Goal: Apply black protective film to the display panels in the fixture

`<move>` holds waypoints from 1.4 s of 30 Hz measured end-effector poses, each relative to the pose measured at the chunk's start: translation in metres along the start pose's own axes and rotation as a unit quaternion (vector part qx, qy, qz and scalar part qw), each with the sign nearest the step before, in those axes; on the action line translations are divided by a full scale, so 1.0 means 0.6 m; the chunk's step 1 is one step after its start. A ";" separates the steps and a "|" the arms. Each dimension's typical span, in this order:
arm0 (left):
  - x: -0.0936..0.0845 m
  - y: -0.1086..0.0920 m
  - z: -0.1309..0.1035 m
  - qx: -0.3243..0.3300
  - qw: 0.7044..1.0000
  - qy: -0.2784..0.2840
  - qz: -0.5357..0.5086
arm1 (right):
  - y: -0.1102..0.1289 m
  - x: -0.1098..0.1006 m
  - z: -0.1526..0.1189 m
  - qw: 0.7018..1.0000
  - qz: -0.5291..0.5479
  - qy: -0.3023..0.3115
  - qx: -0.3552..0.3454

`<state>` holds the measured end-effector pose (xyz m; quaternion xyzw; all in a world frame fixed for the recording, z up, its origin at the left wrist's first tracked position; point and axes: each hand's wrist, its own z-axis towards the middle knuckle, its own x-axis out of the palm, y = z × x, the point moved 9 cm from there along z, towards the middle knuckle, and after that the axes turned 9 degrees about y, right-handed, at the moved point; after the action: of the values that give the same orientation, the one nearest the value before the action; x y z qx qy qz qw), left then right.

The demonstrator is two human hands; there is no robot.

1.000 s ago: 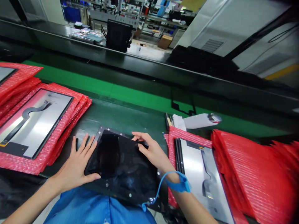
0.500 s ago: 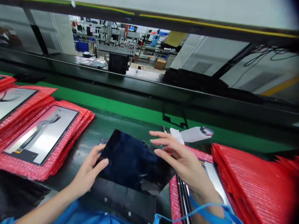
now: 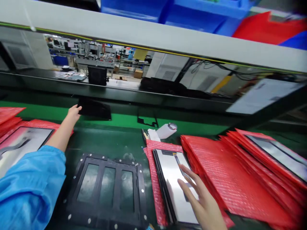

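1. At far left, risks snagging the ribbon cable (image 3: 16,145) of the silver panel (image 3: 37,137) on red bubble wrap (image 3: 45,123), through the low pass of the blue sleeve (image 3: 33,182). Cannot tell contact from mere overlap.
2. Left of centre, could tip or drop the dark panel (image 3: 96,110), owing to a one-sided hold at long reach; might also scuff it against the dark rail (image 3: 134,107) just beyond. Pinches its left end with the left hand (image 3: 74,114), arm stretched forward, back of the hand upward. Keeps the panel over the green strip (image 3: 122,119); cannot tell raised from resting.
3. Nearer, could knock the black frame (image 3: 97,187) askew on the bench (image 3: 105,137) with a trailing sleeve.
4. To the right, could hook a fingertip under the stacked panels' (image 3: 165,172) top cable, or slide the offset edges. Spreads the right hand (image 3: 203,201), thumb and finger apart, apparently gripping nothing; cannot tell hovering from touching.
5. Beside that, could topple red pouches (image 3: 216,169) with an elbow, given uneven piling.
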<state>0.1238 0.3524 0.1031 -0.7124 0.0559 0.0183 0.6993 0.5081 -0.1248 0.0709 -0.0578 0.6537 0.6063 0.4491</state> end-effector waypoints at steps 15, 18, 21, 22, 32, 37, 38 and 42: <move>0.509 -0.016 -0.026 0.239 0.751 0.344 0.510 | -0.118 0.014 -0.143 0.951 -0.270 -0.009 -0.151; 0.607 0.014 -0.067 0.265 0.692 0.373 0.558 | -0.125 0.030 -0.147 0.949 -0.288 0.004 -0.129; 0.635 0.026 -0.074 0.263 0.649 0.384 0.602 | -0.125 0.034 -0.153 0.949 -0.293 0.004 -0.118; 0.635 0.027 -0.071 0.258 0.634 0.388 0.617 | -0.124 0.033 -0.153 0.949 -0.293 0.000 -0.117; 0.540 -0.068 -0.058 0.257 0.536 0.381 0.708 | -0.103 0.036 -0.150 0.945 -0.305 -0.007 -0.116; 0.407 -0.144 -0.150 0.399 0.483 0.446 0.639 | -0.091 0.037 -0.149 0.940 -0.322 -0.003 -0.108; 0.369 -0.153 -0.190 0.465 0.459 0.449 0.610 | -0.088 0.037 -0.150 0.939 -0.328 -0.005 -0.107; 0.215 -0.141 -0.349 0.627 0.406 0.403 0.529 | -0.076 0.035 -0.157 0.930 -0.350 -0.029 -0.110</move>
<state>0.2498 0.1377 0.1782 0.1714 0.6926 0.0553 0.6985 0.4754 -0.2062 0.0106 -0.3145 0.5080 0.4801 0.6423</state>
